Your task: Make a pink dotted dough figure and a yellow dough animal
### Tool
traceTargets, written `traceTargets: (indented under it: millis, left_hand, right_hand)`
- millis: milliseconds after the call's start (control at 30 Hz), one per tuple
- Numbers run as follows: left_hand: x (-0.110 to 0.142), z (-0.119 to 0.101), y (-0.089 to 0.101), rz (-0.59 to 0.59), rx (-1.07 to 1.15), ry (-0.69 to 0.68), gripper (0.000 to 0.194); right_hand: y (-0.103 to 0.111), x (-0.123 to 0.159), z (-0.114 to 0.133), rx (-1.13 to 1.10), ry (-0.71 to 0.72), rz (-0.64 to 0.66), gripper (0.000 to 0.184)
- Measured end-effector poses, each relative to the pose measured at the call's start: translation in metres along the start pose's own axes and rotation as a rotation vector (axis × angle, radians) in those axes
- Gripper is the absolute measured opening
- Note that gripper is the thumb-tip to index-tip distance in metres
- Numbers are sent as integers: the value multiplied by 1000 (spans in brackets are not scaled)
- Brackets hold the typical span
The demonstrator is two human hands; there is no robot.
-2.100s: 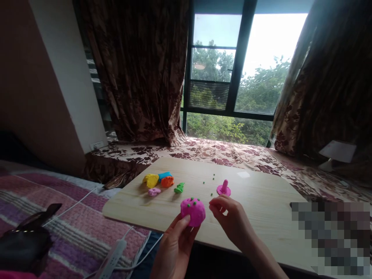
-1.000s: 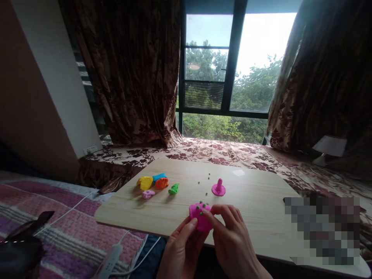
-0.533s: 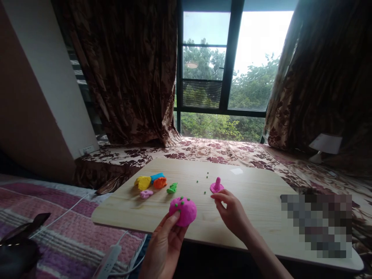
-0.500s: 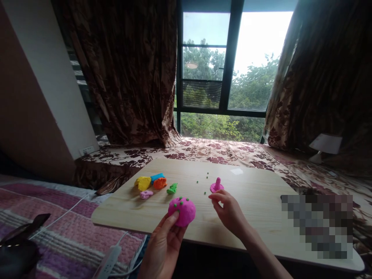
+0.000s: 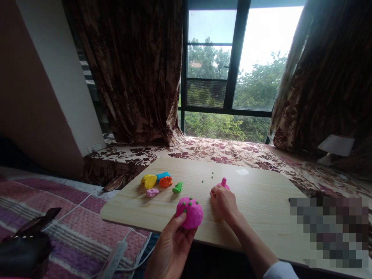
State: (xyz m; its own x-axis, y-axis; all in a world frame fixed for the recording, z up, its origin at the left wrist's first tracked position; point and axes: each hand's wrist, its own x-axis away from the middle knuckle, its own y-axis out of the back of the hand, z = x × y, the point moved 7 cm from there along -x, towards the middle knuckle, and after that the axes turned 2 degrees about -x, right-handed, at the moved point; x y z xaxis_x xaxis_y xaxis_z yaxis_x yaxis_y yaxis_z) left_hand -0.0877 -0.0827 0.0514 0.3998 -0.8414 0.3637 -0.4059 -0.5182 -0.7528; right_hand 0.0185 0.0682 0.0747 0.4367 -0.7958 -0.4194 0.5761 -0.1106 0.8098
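My left hand [image 5: 174, 242] holds a rounded pink clay dome [image 5: 193, 217] above the table's near edge, thumb on its front. Several small green clay dots sit on top of the dome. My right hand [image 5: 226, 201] rests low at the tabletop with fingertips drawn together; whatever may be between them is hidden. Just behind it stands a pink clay disc with an upright stalk [image 5: 223, 181], partly covered by the hand. Beyond the fingers lie tiny green clay balls [image 5: 202, 181] on the wood.
On the left of the wooden table [image 5: 255, 217] are yellow clay [image 5: 149, 181], blue clay [image 5: 163, 176], orange clay [image 5: 165, 182], light pink clay [image 5: 152, 192] and green clay [image 5: 178, 187]. A white paper piece [image 5: 242, 172] lies at the back. A power strip [image 5: 114, 257] sits below left.
My right hand has come down onto the table, covering the spot of the nearest green ball. My left hand still holds the dome. The view has shifted slightly left.
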Motion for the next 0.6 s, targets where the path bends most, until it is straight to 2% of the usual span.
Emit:
traceTargets:
  millis: [133,200,267,367,600]
  left_hand:
    - [1,5,-2,20,-7,-26,38]
    - [4,10,-7,43,-17,-46,34]
    - [7,14,-12,66,-27,-69,30]
    - [13,19,-18,77,-47,-79,26]
    - [17,21,-19,52,-82,-69,23]
  right_hand:
    - [39,42,30,-153,98,-59,18]
    - [61,66,48,-414,202,-144,13]
    - [74,84,60,-553,279,-191,10]
    - [78,92,69,-535,323,-205,12]
    - [76,87,65,-458,324,-256,14]
